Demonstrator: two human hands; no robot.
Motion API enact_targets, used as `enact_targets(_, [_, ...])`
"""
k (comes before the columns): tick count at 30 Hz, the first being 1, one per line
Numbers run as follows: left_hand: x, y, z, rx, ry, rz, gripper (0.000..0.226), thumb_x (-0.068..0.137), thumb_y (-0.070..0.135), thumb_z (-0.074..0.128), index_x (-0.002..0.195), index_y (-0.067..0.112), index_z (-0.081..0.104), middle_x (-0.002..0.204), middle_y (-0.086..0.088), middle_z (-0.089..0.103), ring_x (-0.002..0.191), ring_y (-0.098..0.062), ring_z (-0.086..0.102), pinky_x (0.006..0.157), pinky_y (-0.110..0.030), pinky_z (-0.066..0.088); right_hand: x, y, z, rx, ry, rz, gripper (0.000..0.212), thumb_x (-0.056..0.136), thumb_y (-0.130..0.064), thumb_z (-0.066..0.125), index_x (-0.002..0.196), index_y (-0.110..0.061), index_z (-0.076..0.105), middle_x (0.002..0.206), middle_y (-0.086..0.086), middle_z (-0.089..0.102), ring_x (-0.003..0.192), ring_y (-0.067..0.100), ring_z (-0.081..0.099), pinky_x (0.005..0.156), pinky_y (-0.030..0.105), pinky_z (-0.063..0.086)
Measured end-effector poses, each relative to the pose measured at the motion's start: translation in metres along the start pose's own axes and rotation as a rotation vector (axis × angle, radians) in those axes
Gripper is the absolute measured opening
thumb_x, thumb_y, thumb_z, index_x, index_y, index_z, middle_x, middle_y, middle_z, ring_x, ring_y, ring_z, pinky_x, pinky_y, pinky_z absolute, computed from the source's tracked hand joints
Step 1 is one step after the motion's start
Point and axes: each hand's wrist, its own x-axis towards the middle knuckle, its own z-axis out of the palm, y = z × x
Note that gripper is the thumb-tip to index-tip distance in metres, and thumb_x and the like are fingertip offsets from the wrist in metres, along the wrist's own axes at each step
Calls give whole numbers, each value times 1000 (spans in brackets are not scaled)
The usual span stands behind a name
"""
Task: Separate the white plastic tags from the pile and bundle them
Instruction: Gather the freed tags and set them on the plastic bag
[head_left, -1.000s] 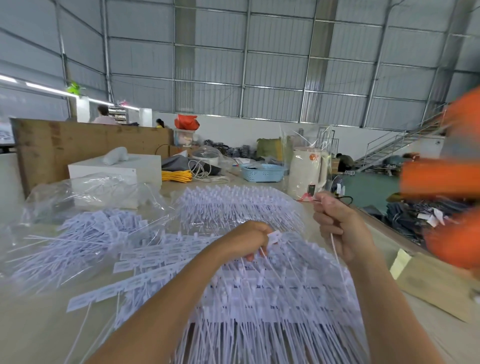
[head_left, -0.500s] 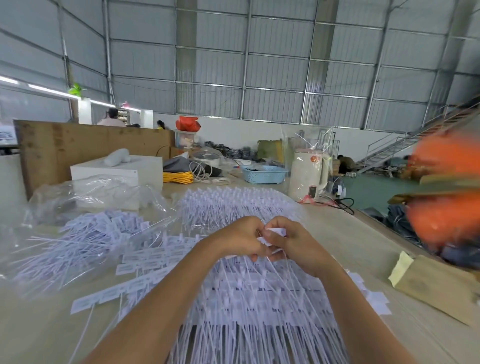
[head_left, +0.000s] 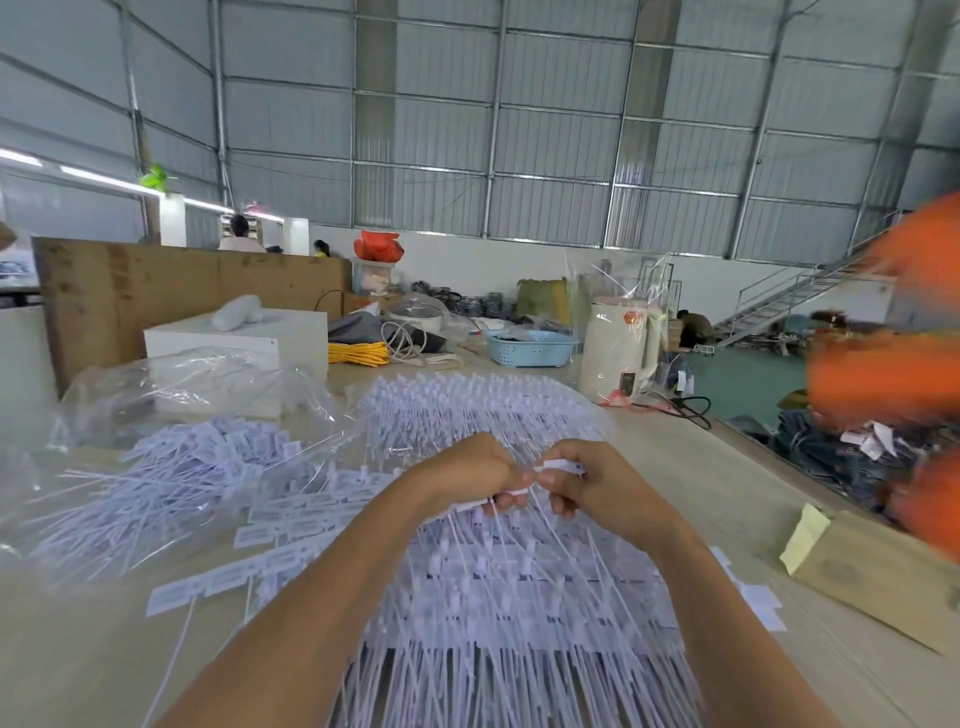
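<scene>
A wide pile of white plastic tags (head_left: 509, 597) with long thin tails covers the table in front of me. My left hand (head_left: 467, 470) and my right hand (head_left: 592, 483) meet over the pile's far part, fingers curled. Between them they pinch a white tag (head_left: 558, 464) whose flat head shows between the fingertips; thin tails hang down from both hands. More tags lie in a row (head_left: 467, 405) behind the hands, and another heap of tags (head_left: 171, 478) lies at the left, partly under clear plastic.
A clear plastic bag (head_left: 171, 384) and white box (head_left: 244, 343) stand at back left. A blue basket (head_left: 530, 348), white kettle (head_left: 618, 348) and yellow cord (head_left: 358, 353) sit farther back. Brown cardboard with a yellow note (head_left: 878, 582) lies right. A blurred orange shape (head_left: 893, 374) moves at right.
My right hand came down from the right with its tag and joined my left hand over the pile. Since half a second ago both hands stay together, barely shifted. The orange shape keeps moving.
</scene>
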Motion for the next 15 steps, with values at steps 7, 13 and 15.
enact_targets(7, [0,7,5,-90,39,-47,43,92,16,60,50,11,54,43,1,49,44,-13,40,45,-21,30,4,5,0,-7,107,-98,13,86,9,58,76,2,60,52,5,53,42,6,50,46,17,42])
enact_targets(13, [-6,15,-2,-139,-58,8,38,94,19,57,58,7,59,39,4,49,36,-7,42,42,-16,34,-2,15,-34,204,534,-66,17,88,3,58,71,-2,59,56,6,51,42,6,47,44,16,41])
enact_targets(15, [-7,14,-1,-74,-69,48,36,95,25,56,65,7,62,51,-1,58,44,-11,50,46,-19,40,-2,11,-46,530,619,-48,15,91,0,55,77,-4,59,58,4,48,46,8,44,42,17,37])
